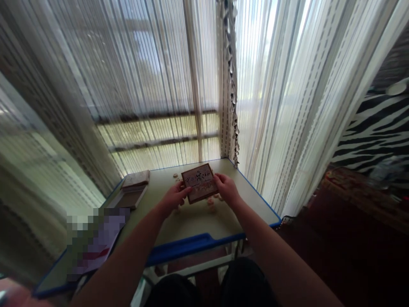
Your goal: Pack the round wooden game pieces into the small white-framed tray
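Note:
Both my hands hold a brown square box (pixel 200 183) with dark lettering on its lid, lifted a little above the table (pixel 191 221). My left hand (pixel 174 197) grips its left edge with curled fingers. My right hand (pixel 227 187) grips its right edge the same way. Several small pale wooden pieces (pixel 211 202) lie on the table under and behind the box.
A flat brown tray with a book-like box (pixel 136 187) on it lies at the table's left. Papers (pixel 96 243) lie at the near left corner. The table has a blue rim (pixel 194 245). Sheer curtains hang close behind and to both sides.

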`<state>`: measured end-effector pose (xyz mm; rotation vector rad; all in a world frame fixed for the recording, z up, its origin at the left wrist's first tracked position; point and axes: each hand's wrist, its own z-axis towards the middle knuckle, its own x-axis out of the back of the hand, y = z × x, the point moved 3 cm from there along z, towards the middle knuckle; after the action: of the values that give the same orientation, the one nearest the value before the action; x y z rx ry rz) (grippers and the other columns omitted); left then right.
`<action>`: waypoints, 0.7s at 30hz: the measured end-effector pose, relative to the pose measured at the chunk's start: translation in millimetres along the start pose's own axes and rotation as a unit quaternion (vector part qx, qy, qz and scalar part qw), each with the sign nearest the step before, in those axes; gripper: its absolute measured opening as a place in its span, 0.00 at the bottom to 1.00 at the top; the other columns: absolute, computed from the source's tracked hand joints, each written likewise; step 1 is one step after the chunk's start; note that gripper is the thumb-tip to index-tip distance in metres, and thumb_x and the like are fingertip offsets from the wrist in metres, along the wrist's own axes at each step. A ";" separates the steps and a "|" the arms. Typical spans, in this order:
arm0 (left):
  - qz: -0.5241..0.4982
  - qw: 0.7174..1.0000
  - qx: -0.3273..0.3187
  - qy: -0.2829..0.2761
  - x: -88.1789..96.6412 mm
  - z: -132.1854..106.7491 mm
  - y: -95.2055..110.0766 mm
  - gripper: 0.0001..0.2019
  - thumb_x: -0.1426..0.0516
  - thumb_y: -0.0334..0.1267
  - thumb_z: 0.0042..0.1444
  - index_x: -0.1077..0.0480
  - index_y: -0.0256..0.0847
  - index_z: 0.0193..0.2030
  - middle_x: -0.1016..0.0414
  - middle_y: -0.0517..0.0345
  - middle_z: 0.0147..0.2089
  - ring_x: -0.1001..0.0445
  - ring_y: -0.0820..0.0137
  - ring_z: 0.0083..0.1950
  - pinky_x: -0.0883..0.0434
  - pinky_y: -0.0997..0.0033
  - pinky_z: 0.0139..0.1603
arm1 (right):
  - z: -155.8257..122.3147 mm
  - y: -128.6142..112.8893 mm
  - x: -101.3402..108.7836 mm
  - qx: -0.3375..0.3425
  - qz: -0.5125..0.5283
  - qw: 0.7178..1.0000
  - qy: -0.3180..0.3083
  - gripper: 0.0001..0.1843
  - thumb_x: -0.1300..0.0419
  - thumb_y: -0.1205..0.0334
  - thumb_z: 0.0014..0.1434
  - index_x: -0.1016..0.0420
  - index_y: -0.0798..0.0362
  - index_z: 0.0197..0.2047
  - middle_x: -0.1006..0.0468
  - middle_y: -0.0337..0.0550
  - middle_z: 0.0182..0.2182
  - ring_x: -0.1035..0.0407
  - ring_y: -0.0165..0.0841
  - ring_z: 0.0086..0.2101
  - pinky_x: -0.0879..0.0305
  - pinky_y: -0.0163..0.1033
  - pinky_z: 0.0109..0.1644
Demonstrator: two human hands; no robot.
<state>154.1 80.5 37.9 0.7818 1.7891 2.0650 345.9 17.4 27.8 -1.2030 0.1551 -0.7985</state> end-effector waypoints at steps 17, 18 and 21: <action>-0.017 0.974 0.191 0.117 -91.8 103.9 -2.1 0.25 0.41 0.33 0.45 0.42 0.35 0.51 0.27 0.51 0.34 0.31 0.75 0.21 0.34 0.78 0.16 | 70.5 78.3 59.5 -0.123 -0.086 0.989 -0.008 0.21 0.50 0.52 0.52 0.24 0.60 0.35 0.24 0.45 0.27 0.33 0.31 0.28 0.43 0.32 0.29; -0.013 0.976 0.187 0.113 -93.4 108.4 -2.8 0.25 0.41 0.32 0.45 0.42 0.35 0.51 0.27 0.50 0.34 0.31 0.75 0.20 0.34 0.78 0.16 | 71.8 78.0 62.0 -0.109 -0.125 0.986 -0.003 0.21 0.51 0.52 0.53 0.24 0.59 0.35 0.24 0.46 0.27 0.32 0.31 0.29 0.43 0.32 0.30; 0.017 0.979 0.175 0.105 -95.7 119.4 -3.3 0.27 0.41 0.32 0.45 0.43 0.36 0.53 0.27 0.50 0.35 0.31 0.75 0.19 0.33 0.76 0.15 | 74.9 79.3 63.6 -0.101 -0.225 0.969 -0.010 0.21 0.54 0.53 0.55 0.24 0.57 0.35 0.24 0.48 0.30 0.32 0.33 0.31 0.43 0.34 0.32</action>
<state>299.9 125.2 24.2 0.7040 2.3137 1.9386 467.1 45.6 6.1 -1.4646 -0.0602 -1.1868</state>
